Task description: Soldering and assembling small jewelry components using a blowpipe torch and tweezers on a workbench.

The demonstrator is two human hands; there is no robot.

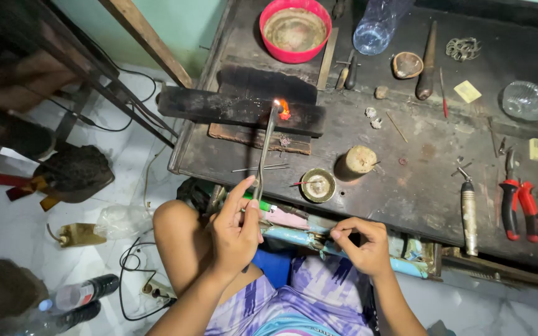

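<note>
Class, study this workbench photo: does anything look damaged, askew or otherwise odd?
Yes. The long black charred block juts past the dark workbench edge at left, its surface burnt. Long metal tweezers in the left hand hold a glowing red-hot piece over it.

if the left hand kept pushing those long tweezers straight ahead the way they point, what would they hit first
Most likely the charred black block. The left hand aims the tweezers up the bench, their tip at the glowing piece on that block. Height above it is hard to judge.
</note>
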